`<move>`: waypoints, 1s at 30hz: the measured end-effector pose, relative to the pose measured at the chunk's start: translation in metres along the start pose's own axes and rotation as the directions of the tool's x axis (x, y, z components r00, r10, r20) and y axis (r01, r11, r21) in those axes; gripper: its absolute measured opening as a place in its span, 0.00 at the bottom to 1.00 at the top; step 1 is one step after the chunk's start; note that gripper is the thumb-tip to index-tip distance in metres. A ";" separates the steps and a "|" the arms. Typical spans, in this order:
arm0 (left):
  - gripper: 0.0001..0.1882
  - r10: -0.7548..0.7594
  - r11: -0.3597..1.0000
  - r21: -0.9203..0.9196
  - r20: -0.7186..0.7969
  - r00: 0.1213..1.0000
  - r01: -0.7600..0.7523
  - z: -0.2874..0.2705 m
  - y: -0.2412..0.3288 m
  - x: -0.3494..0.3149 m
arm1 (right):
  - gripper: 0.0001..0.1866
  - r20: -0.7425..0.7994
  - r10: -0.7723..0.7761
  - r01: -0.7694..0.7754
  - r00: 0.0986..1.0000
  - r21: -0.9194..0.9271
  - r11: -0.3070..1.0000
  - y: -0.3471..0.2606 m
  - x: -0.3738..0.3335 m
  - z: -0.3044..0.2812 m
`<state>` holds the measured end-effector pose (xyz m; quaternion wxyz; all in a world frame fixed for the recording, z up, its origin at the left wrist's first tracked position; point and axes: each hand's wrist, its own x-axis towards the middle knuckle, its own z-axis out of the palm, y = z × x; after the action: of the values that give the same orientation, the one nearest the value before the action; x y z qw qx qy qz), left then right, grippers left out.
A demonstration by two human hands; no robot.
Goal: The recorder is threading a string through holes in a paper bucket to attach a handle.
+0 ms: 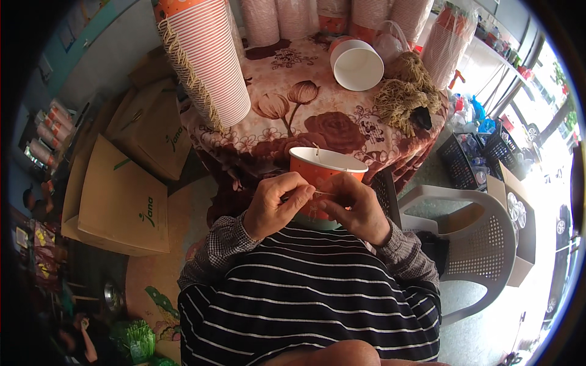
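Observation:
An orange paper bucket (306,172) with a white rim and green base stands upright against my striped lap, its mouth tilted slightly. Short ends of cord show at two places along its rim. In front of it, my left hand (278,202) pinches a thin cord (323,193) between thumb and fingertip. On the other side my right hand (357,204) is closed on the same cord, its fingers curled close to the bucket wall. The cord's path below my fingers is partly hidden.
A tall nested bucket stack (210,67) with cords down its side stands on the flowered tablecloth (287,131). Behind are bagged stacks (297,18). A tipped bucket (359,69) lies near a cord heap (406,91). Cardboard boxes (125,198) stand left; a plastic chair (482,244) is right.

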<state>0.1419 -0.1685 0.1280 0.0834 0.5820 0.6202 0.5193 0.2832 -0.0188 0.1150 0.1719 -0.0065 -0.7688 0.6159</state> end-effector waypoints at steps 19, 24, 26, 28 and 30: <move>0.07 0.104 0.994 0.026 -0.021 0.994 -0.104 0.006 -0.007 -0.001 | 0.09 -0.172 -0.176 0.122 0.969 -0.285 0.951 -0.003 -0.003 0.007; 0.08 0.110 0.993 0.044 -0.033 0.993 -0.109 0.007 -0.006 0.000 | 0.09 -0.143 -0.182 0.130 0.973 -0.312 0.941 -0.003 -0.003 0.005; 0.08 0.128 0.990 0.061 -0.039 0.991 -0.125 0.005 -0.005 -0.001 | 0.09 -0.131 -0.239 0.184 0.962 -0.334 0.925 -0.001 -0.004 0.005; 0.08 0.237 0.955 0.189 -0.016 0.971 -0.230 0.002 -0.001 0.001 | 0.08 -0.102 -0.296 0.243 0.950 -0.353 0.903 0.000 -0.004 0.004; 0.08 0.299 0.933 0.203 0.015 0.954 -0.296 -0.003 0.002 0.003 | 0.07 -0.072 -0.325 0.279 0.943 -0.358 0.891 -0.003 -0.005 0.003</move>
<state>0.1401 -0.1682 0.1319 -0.0610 0.6704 0.5755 0.4645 0.2876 -0.0234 0.1159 0.3116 0.0433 -0.8430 0.4364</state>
